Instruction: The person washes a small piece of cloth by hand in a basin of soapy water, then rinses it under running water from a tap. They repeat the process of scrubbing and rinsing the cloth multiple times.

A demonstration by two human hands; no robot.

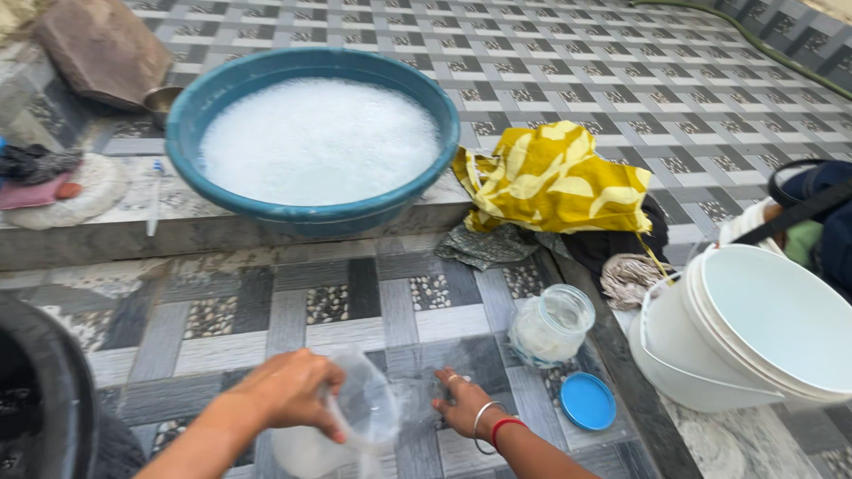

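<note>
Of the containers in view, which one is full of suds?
The large teal plastic basin on the raised step: white foam fills it. The tilted white plastic bucket looks empty, and the small clear glass jar holds white contents, not foam.

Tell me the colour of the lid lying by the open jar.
Blue: the round lid lies beside the clear jar, in the head view.

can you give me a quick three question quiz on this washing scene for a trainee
1. True or false: the teal basin is full of foamy water.
2. Which hand grips the clear plastic bag? A) left hand B) right hand
3. What lies on the floor beside the open glass jar?

Key
1. True.
2. A; the right hand rests flat on the tiles beside it.
3. A blue lid, off the jar, near the white buckets.
</note>
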